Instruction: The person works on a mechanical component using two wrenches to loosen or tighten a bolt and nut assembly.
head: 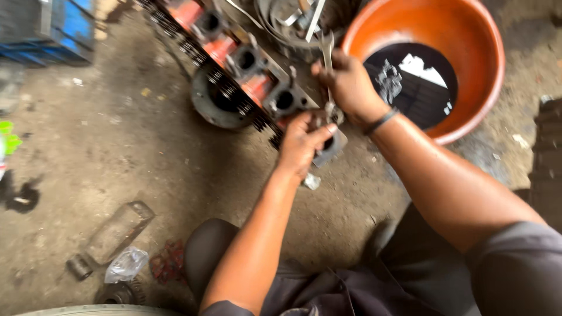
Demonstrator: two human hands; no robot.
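Right hand (pixel 350 83) has its fingers wrapped tight round a slim steel open-ended spanner (pixel 326 50), which stands nearly upright with its forked head poking out at 12 o'clock above the knuckles. There's a dark band on that wrist. Just at 7 o'clock from it, the left hand (pixel 301 142) is curled down over the near end of a long red-painted, greasy metal engine head with round ports (pixel 249 61), fingers closed on that end; what exactly sits under them is a bit blurry, looks like a small grey metal fitting.

The engine head runs off diagonally toward 11 o'clock, lying on the dusty concrete floor (pixel 146 152) across a dark round metal ring (pixel 219 99). At 3 o'clock from the right hand, very near, sits a big orange plastic basin (pixel 468 35) holding black oily liquid. Way out at 8 o'clock there's a clear flat bottle (pixel 114 234) and a crumpled plastic bag (pixel 126 264), and a blue crate (pixel 64 26) off at 10 o'clock.
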